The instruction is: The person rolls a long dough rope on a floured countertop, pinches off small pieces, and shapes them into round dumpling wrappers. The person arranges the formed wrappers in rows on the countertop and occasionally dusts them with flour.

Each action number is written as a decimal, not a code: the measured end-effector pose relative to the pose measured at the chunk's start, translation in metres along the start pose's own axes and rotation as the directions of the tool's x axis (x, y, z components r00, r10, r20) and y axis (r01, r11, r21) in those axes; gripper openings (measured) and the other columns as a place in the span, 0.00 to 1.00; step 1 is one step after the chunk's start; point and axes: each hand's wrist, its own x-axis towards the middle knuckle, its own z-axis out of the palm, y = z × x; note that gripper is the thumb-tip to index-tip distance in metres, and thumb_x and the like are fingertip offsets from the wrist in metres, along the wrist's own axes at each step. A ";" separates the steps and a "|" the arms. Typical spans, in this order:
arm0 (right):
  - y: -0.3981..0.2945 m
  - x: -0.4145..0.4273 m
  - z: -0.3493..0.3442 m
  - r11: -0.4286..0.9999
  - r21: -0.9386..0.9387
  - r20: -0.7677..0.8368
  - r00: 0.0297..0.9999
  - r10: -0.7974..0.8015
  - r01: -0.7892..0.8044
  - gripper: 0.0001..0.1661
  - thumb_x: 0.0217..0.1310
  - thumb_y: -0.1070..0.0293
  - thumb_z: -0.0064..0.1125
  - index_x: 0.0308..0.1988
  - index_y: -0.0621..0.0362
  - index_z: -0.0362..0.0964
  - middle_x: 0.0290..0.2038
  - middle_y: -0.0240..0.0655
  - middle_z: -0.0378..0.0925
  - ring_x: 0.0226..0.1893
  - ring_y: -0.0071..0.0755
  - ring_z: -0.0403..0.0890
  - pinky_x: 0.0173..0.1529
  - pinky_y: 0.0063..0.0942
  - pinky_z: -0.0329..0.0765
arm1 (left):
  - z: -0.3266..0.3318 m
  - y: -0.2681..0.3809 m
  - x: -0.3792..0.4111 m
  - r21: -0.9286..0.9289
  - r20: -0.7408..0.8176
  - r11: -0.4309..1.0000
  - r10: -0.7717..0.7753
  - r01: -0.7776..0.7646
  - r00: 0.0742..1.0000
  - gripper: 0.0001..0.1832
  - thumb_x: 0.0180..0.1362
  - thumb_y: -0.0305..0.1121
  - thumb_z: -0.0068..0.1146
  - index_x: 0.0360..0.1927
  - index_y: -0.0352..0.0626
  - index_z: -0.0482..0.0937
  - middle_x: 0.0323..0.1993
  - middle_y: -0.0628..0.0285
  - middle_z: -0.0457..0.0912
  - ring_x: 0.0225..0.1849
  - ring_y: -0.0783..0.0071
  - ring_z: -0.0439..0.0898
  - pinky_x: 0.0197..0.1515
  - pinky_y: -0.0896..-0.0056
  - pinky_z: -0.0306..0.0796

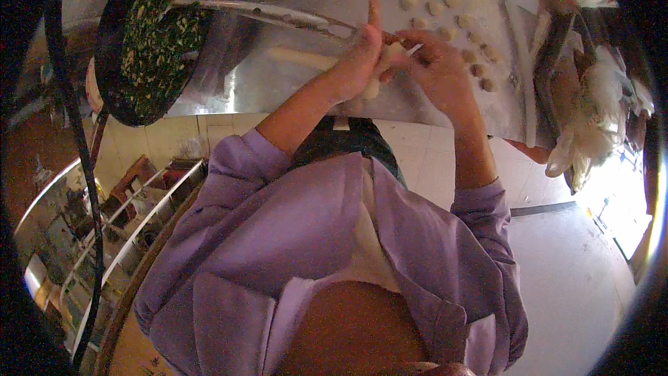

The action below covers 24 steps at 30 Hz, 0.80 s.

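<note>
My left hand [365,49] is raised over the metal worktop [250,78], one finger pointing up, its palm side turned to a pale piece of dough [394,56]. The fingers of my right hand [436,62] curl against that dough from the other side; a small white thing shows among them. Another pale dough piece [371,89] shows just below the hands. A long-handled utensil [276,15] reaches from a dark bowl [110,57] of chopped green filling [162,47] towards my left hand; whether the hand touches it cannot be told. Small dough pieces [434,8] lie scattered beyond my right hand.
Translucent plastic bags [589,109] hang at the worktop's right end. A wire rack [135,214] with assorted items stands at the lower left. A dark cable or strap [88,167] runs down the left side. Pale floor tiles [428,151] show below the worktop's edge.
</note>
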 end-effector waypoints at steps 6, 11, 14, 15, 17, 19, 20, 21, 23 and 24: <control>-0.005 -0.017 -0.004 0.944 0.262 0.210 0.966 0.149 -0.202 0.13 0.50 0.76 0.53 0.40 0.64 0.68 0.28 0.33 0.75 0.26 0.20 0.74 0.34 0.18 0.71 | 0.001 -0.009 -0.008 0.385 0.282 0.875 0.191 -0.293 0.940 0.36 0.56 0.54 0.42 0.61 0.45 0.47 0.28 0.66 0.69 0.26 0.76 0.66 0.32 0.76 0.65; -0.002 -0.027 -0.016 0.965 0.252 0.191 0.981 0.029 -0.077 0.13 0.50 0.77 0.53 0.40 0.63 0.69 0.30 0.31 0.74 0.30 0.20 0.74 0.36 0.16 0.70 | 0.003 -0.008 -0.004 0.265 0.269 0.960 0.013 -0.087 0.963 0.22 0.58 0.44 0.45 0.50 0.39 0.66 0.23 0.70 0.69 0.25 0.80 0.66 0.29 0.78 0.65; -0.009 -0.036 -0.008 0.905 0.410 0.125 0.990 0.066 -0.112 0.12 0.47 0.78 0.56 0.38 0.62 0.70 0.31 0.32 0.73 0.32 0.22 0.74 0.37 0.18 0.71 | 0.001 -0.002 -0.004 0.236 0.276 0.966 -0.169 0.104 0.946 0.20 0.59 0.44 0.44 0.46 0.39 0.70 0.21 0.72 0.68 0.22 0.82 0.64 0.25 0.80 0.62; -0.012 -0.037 -0.007 0.954 0.290 0.086 0.995 0.047 -0.071 0.12 0.47 0.78 0.56 0.37 0.62 0.71 0.31 0.32 0.73 0.32 0.24 0.74 0.36 0.19 0.71 | -0.001 0.001 -0.005 0.239 0.313 0.964 -0.190 0.116 0.930 0.20 0.59 0.44 0.43 0.45 0.39 0.71 0.21 0.72 0.68 0.22 0.83 0.63 0.24 0.80 0.61; -0.017 -0.039 -0.008 0.999 0.033 0.018 1.000 -0.004 0.004 0.11 0.45 0.78 0.58 0.35 0.62 0.72 0.32 0.34 0.73 0.32 0.26 0.75 0.36 0.20 0.72 | -0.005 0.003 -0.006 0.306 0.349 0.944 -0.232 0.124 0.908 0.19 0.60 0.45 0.40 0.41 0.39 0.72 0.19 0.72 0.67 0.20 0.84 0.62 0.22 0.81 0.60; -0.013 -0.040 -0.008 0.998 0.027 -0.008 0.998 -0.060 0.060 0.10 0.46 0.73 0.57 0.34 0.60 0.73 0.31 0.37 0.74 0.32 0.34 0.76 0.37 0.24 0.72 | -0.008 0.003 -0.006 0.430 0.345 0.896 -0.276 0.111 0.897 0.21 0.61 0.47 0.37 0.36 0.39 0.73 0.18 0.72 0.66 0.19 0.84 0.61 0.21 0.81 0.59; -0.011 -0.041 -0.008 0.996 0.024 -0.021 0.996 -0.088 0.089 0.11 0.46 0.70 0.57 0.34 0.59 0.74 0.31 0.39 0.75 0.33 0.37 0.76 0.38 0.26 0.72 | -0.005 0.004 -0.007 0.384 0.307 0.913 -0.266 0.137 0.914 0.21 0.61 0.48 0.37 0.33 0.39 0.73 0.17 0.72 0.65 0.18 0.84 0.61 0.21 0.81 0.58; -0.009 -0.041 -0.006 0.996 0.020 -0.046 0.995 -0.088 0.089 0.10 0.46 0.70 0.57 0.33 0.59 0.74 0.31 0.39 0.75 0.32 0.36 0.77 0.37 0.26 0.72 | 0.000 0.006 -0.009 0.335 0.270 0.928 -0.259 0.162 0.927 0.22 0.61 0.48 0.36 0.30 0.39 0.73 0.16 0.72 0.65 0.18 0.84 0.61 0.21 0.81 0.58; -0.007 -0.041 -0.003 0.996 0.010 -0.095 0.992 -0.088 0.090 0.08 0.47 0.70 0.57 0.32 0.59 0.75 0.30 0.38 0.75 0.32 0.35 0.77 0.36 0.26 0.72 | 0.009 0.011 -0.014 0.256 0.184 0.947 -0.243 0.192 0.952 0.23 0.60 0.49 0.35 0.26 0.40 0.72 0.15 0.72 0.64 0.17 0.84 0.60 0.20 0.82 0.58; -0.004 -0.041 -0.001 0.995 0.082 -0.130 0.991 -0.042 0.053 0.08 0.47 0.72 0.57 0.32 0.60 0.74 0.31 0.36 0.75 0.31 0.31 0.76 0.35 0.24 0.72 | 0.014 0.014 -0.017 0.229 0.134 0.953 -0.233 0.199 0.963 0.23 0.60 0.49 0.36 0.24 0.40 0.71 0.15 0.72 0.64 0.16 0.84 0.60 0.19 0.82 0.57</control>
